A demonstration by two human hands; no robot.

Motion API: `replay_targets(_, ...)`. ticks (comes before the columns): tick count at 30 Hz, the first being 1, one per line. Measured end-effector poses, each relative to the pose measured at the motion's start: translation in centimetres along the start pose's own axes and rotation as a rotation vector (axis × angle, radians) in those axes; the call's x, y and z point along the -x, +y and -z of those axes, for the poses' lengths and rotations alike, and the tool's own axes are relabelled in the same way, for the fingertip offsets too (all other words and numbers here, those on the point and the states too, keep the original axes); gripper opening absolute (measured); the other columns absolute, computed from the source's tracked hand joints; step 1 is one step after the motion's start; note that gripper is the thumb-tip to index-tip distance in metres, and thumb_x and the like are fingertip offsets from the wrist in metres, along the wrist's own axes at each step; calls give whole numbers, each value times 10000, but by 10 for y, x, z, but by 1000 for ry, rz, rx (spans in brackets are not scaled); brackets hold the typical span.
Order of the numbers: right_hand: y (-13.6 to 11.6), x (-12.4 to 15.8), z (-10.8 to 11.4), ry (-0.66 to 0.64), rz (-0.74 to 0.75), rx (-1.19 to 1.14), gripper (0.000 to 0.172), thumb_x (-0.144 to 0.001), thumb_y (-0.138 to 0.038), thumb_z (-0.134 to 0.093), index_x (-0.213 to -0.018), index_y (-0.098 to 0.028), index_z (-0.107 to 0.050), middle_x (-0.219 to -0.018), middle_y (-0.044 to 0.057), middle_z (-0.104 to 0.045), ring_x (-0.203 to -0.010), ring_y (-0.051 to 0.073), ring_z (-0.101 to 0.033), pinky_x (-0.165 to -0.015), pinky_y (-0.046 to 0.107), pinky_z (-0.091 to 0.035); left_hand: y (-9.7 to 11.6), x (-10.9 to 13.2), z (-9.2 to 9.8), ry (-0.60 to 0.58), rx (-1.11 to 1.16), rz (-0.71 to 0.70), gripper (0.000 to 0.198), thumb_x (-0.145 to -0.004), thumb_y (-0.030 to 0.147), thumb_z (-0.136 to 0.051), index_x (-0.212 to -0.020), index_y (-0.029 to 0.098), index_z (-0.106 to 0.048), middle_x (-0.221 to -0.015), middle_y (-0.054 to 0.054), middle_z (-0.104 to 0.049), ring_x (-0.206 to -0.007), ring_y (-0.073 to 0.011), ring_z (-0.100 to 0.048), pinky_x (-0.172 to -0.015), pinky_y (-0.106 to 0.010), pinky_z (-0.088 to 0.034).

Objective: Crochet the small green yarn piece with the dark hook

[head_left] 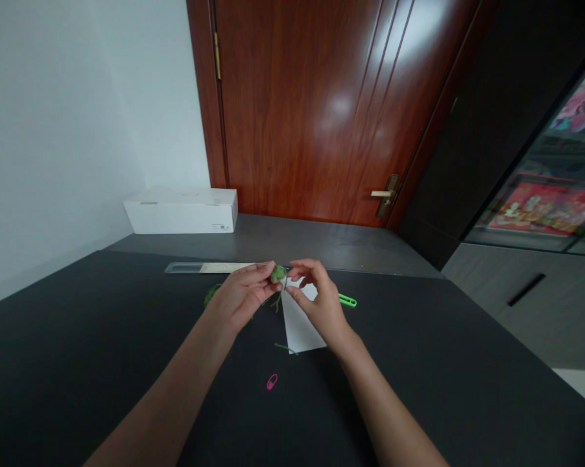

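As our left hand (241, 297) pinched the small green crocheted piece (277, 274) above the white paper (299, 326), our right hand (319, 303) curled open just beside it, the hands nearly together. Its roundish, fuzzy body showed no clear long axis, fingers hid part of it, and a thin yarn strand (275, 302) trailed downward.
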State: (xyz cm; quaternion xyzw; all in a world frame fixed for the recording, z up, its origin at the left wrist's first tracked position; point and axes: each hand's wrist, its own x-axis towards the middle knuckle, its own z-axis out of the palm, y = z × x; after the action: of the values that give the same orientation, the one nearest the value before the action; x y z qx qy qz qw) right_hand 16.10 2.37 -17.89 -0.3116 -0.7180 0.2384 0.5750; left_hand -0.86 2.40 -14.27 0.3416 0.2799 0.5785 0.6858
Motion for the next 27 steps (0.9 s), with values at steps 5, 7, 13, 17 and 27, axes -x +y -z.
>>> replay_targets(5, 0, 4, -4, 16, 181, 113, 230, -894, -175, -654, -1104, -238, -585, -944, 28, -690, -905, 181, -631, -829, 333, -465, 0, 0, -1, 21, 63, 175, 164, -878, 40, -616, -741, 77, -700, -745, -95, -662, -634, -119, -617, -571, -209, -533)
replay_targets(7, -2, 4, -4, 19, 147, 52, 210, -902, -189, -647, -1099, -231, -587, -923, 24, -702, -870, 174, -650, -788, 314, -467, 0, 0, -2, 35, 83, 211, 177, -888, 30, -600, -748, 79, -697, -749, -91, -657, -621, -110, -613, -550, -193, -526)
replay_targets(13, -9, -2, -1, -104, 78, -69, 128, -938, -314, -624, -925, -227, -717, -912, 39, -749, -837, 173, -665, -766, 308, -491, 0, 1, -1, 65, 111, 243, 208, -905, 35, -588, -728, 92, -684, -695, -61, -623, -597, -101, -604, -527, -174, -514)
replay_targets(17, -9, -2, -3, -115, 47, -180, 129, -917, -329, -661, -953, -235, -743, -920, 51, -762, -870, 188, -677, -809, 334, -516, 0, 0, 0, 47, 104, 259, 188, -896, 57, -617, -727, 96, -686, -704, -71, -634, -599, -113, -613, -518, -182, -512)
replay_targets(27, -11, 1, -7, 172, -246, -374, 229, -768, -408, -779, -791, -208, -670, -758, 17, -716, -672, 153, -646, -649, 277, -539, -9, 2, 0, -78, -7, 317, 94, -870, 120, -670, -795, 84, -715, -749, -101, -667, -638, -138, -639, -590, -241, -537)
